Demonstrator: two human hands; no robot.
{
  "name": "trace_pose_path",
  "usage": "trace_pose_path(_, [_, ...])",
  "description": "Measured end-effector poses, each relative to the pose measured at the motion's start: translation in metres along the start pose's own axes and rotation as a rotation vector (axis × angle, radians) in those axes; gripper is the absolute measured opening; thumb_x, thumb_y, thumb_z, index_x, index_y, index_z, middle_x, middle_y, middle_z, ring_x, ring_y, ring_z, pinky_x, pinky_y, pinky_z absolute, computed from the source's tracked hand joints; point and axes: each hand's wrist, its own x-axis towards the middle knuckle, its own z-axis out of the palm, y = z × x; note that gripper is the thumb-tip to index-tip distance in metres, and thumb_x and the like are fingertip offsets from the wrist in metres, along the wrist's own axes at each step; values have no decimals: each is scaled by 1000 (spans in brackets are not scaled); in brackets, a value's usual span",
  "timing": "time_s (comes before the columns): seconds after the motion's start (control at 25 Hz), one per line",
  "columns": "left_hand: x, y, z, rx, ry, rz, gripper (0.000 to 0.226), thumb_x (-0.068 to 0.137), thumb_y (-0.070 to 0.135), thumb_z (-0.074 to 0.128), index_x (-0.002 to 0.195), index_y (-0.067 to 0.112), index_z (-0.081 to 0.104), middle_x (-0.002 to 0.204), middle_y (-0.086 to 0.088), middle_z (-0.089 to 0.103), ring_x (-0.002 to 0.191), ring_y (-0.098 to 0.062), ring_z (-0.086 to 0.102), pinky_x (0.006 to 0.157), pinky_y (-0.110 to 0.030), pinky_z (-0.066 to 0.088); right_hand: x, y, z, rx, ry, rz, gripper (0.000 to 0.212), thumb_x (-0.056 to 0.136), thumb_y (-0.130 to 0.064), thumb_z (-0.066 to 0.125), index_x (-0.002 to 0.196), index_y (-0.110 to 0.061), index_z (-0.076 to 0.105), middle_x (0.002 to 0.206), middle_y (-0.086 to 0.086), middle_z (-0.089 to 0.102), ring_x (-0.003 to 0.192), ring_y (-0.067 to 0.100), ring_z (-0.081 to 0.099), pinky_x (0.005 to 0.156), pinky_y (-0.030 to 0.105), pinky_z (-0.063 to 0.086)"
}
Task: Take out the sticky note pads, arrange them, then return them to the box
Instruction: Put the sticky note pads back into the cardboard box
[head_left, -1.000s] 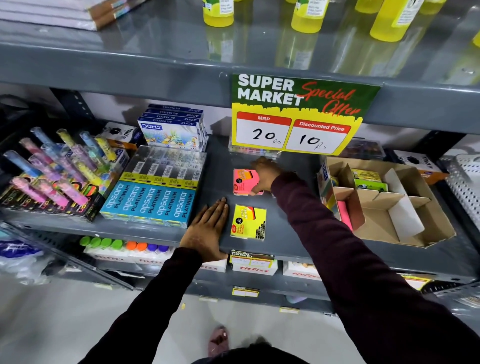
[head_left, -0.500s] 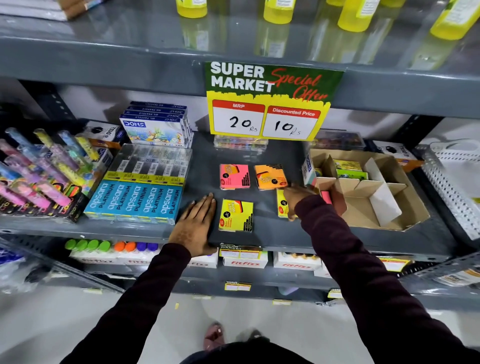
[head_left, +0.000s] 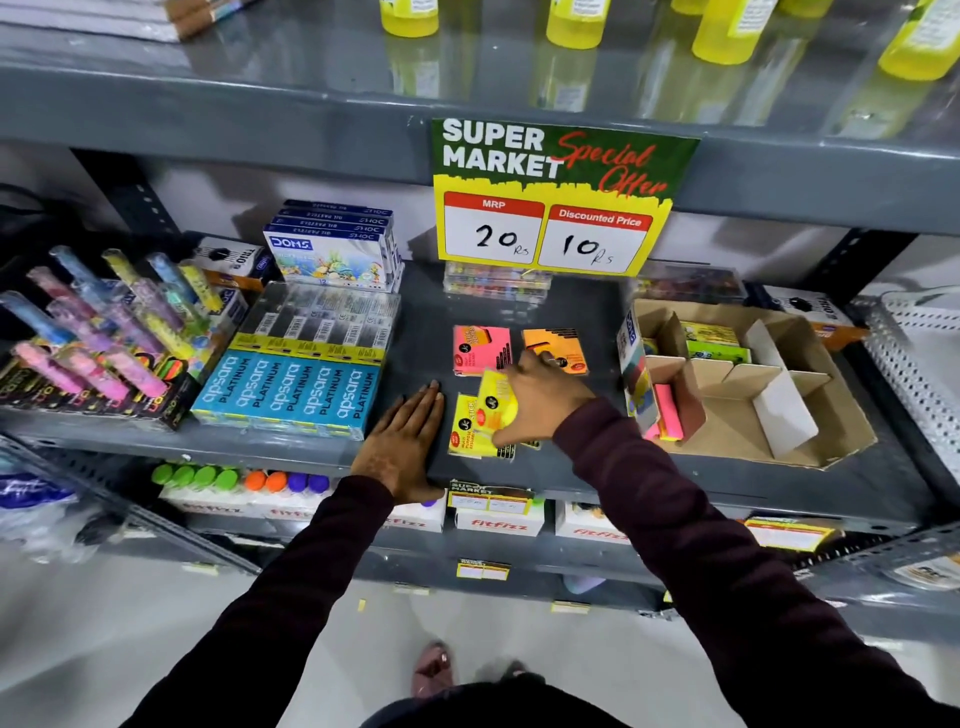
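On the grey metal shelf (head_left: 571, 473), between stacked blue pencil cartons (head_left: 291, 389) at left and an open brown cardboard box with dividers (head_left: 810, 415) at right, laid out: sticky note pads, mid-arrangement.

Counted on the shelf surface: one pink wrapped pad (head_left: 480, 349) and one orange wrapped pad (head_left: 556, 345) side by side in a back row; one yellow wrapped pad lying flat (head_left: 467, 434) in front of the pink. Fourth, a second yellow pad (head_left: 498, 402), tilted and partly over the flat one, pinched in the right hand (head_left: 540, 402), fingers closed on its edges. Left hand (head_left: 410, 441) flat on the shelf, fingers together and empty, just beside the flat yellow pad.

Inside the box: green and yellow-green pads (head_left: 714, 343) in a rear compartment, count unclear; one pink pad (head_left: 667, 410) upright against the near-left wall.

Judged step: setting the held yellow pad into the front row. Best done by carrying it rightward clear of the flat yellow pad, lowering it level beneath the orange one, squaring edges with its neighbours, then letting go without dragging. Worth keeping the left palm as a stop against sliding. Likely risk: slick wrappers skating, or nudging the flat pad askew.
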Motion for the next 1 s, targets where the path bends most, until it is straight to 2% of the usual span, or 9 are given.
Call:
trace_pose_path(0.08, [0,0,1,14,5,-5,123,55,61,69,144,3,6,153,-10,1,140,-21,5,114,-36,2,6,-15,6,-8,-10,-53,87,69,-55,70,133,-4,43,135,18,43,126,35,39,105,40,39])
trace_pose_path(0.24, [-1,1,-4,5,-19,-10,124,49,59,73,143,0,16,152,-15,14,139,-25,17,114,-38,10,17,-23,21,-5,-20,-70,72,68,-53,71,121,-6,56,127,17,47,118,33,46,102,41,45])
trace_pose_path(0.36, [-1,1,-4,2,-15,-3,124,50,59,72,143,0,15,152,-14,12,139,-25,15,113,-40,9,23,-21,23,-17,-12,-76,72,67,-53,72,120,-6,57,125,17,48,118,33,46,102,42,44])
trace_pose_path(0.44, [-1,1,-3,7,-9,-1,123,52,59,71,143,0,14,152,-13,10,139,-24,14,113,-40,9,24,-18,23,-38,-5,-84,79,65,-55,74,124,-6,53,128,17,46,120,33,43,105,41,42])
trace_pose_path(0.56, [-1,1,-3,-14,-10,-2,125,44,57,75,141,-3,23,150,-17,23,136,-27,25,111,-43,20,22,-14,23,-28,-38,-89,92,64,-54,77,135,-9,40,137,15,44,124,33,45,102,40,42])
trace_pose_path(0.72, [-2,1,-4,-19,-16,-2,126,43,55,79,141,-2,24,150,-17,23,136,-26,24,111,-42,17,19,-13,31,-8,5,-99,88,67,-51,76,136,-12,38,136,12,48,122,31,50,102,39,41])
trace_pose_path(1.0, [-2,2,-4,9,-16,-10,127,45,61,77,140,-4,22,149,-19,25,135,-31,26,110,-47,21,10,3,39,175,-65,-74,99,70,-41,78,147,-11,23,154,12,30,139,28,33,114,39,30])
